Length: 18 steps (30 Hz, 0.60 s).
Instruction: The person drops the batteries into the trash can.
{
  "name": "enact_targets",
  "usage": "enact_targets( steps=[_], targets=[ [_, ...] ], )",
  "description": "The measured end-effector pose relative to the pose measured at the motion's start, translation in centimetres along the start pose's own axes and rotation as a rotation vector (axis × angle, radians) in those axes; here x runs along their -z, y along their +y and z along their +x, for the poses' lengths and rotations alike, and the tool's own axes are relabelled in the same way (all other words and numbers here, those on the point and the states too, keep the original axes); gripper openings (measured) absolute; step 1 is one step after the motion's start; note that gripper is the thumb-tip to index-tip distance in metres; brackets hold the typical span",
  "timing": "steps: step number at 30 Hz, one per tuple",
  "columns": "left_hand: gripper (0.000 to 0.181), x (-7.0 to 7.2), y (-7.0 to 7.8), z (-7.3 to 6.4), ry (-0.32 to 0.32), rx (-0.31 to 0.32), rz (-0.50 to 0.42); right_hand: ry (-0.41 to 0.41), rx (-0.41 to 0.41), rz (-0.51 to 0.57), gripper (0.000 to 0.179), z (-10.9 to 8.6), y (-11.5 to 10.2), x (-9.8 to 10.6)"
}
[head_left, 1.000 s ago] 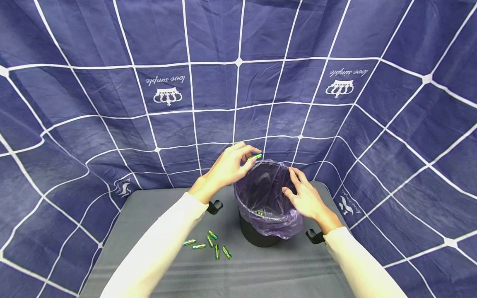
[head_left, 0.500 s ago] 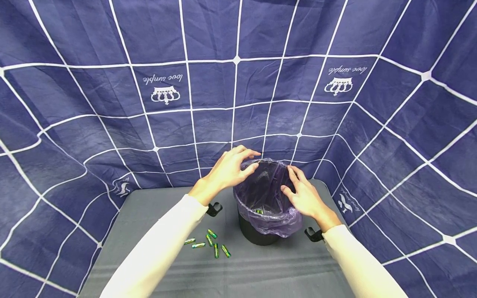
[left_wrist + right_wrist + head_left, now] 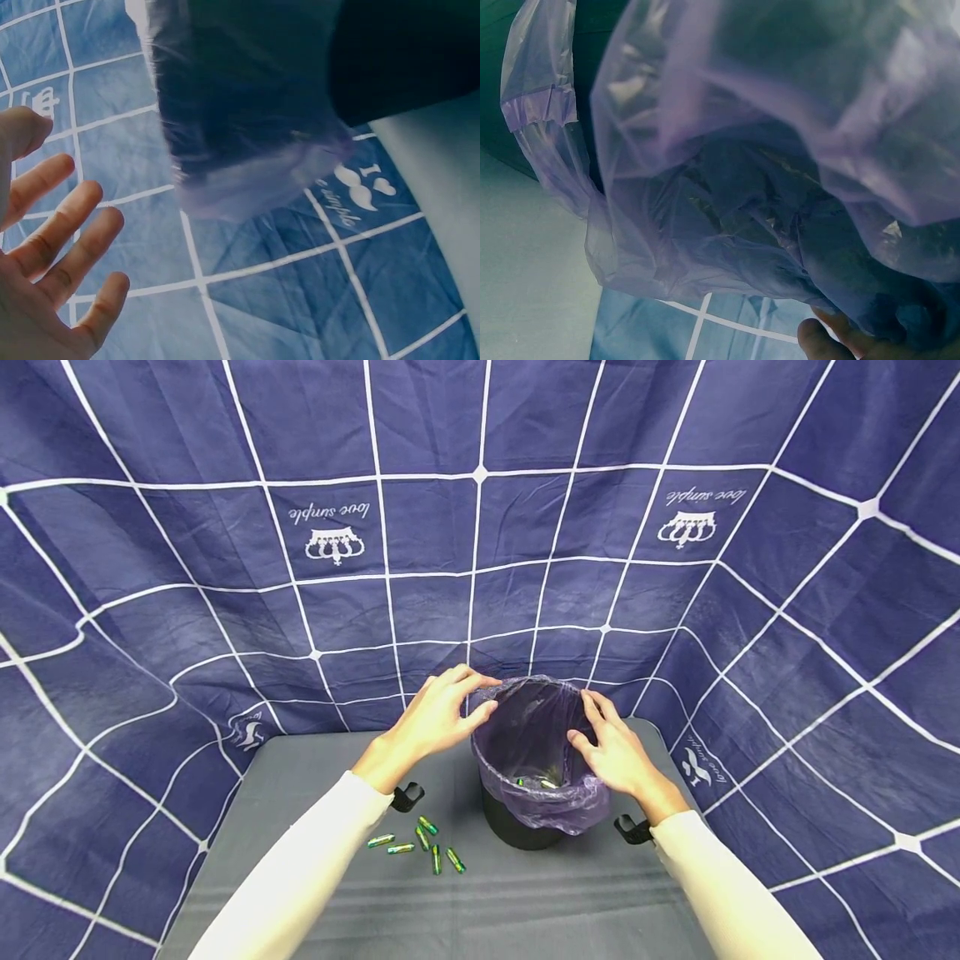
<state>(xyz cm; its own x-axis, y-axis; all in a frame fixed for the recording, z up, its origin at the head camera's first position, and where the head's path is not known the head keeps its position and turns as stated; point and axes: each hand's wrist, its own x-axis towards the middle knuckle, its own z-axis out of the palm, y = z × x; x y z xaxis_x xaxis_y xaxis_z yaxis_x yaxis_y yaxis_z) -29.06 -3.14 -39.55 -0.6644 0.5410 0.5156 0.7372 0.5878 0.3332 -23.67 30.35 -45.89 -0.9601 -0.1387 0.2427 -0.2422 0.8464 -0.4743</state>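
A black trash bin (image 3: 517,829) stands on the grey table, lined with a purple plastic bag (image 3: 558,810) folded over its rim. Inside, near the bottom, a couple of green and yellow batteries (image 3: 550,783) show. My left hand (image 3: 438,714) hovers by the bin's left rim with fingers spread and holds nothing; its bare fingers (image 3: 71,225) appear in the left wrist view. At the right rim, the fingertips of my right hand (image 3: 618,756) rest on the bag's edge, thumb over the opening. Bag film (image 3: 705,225) hides most of that hand in the right wrist view.
Several loose batteries (image 3: 422,837) lie on the table (image 3: 300,793) left of the bin, below the left forearm. A blue cloth with white grid lines (image 3: 420,527) rises behind the table and along both sides.
The battery pinched in my left hand has left its fingers, and another one now shows in the bin. That hand has drawn back slightly left; my right hand stays at the rim.
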Motion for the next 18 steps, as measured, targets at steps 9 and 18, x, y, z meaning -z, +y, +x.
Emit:
enact_targets(
  steps=[9,18],
  targets=[
    [0.033,-0.4,-1.9,-3.4,0.040,0.016,-0.027,0.004,0.001,-0.001,0.079,0.0,0.0,0.1],
    [0.031,-1.1,-4.0,-7.3,0.024,0.098,-0.074,-0.007,-0.004,-0.005,0.080,0.0,-0.1,0.1]
  ],
)
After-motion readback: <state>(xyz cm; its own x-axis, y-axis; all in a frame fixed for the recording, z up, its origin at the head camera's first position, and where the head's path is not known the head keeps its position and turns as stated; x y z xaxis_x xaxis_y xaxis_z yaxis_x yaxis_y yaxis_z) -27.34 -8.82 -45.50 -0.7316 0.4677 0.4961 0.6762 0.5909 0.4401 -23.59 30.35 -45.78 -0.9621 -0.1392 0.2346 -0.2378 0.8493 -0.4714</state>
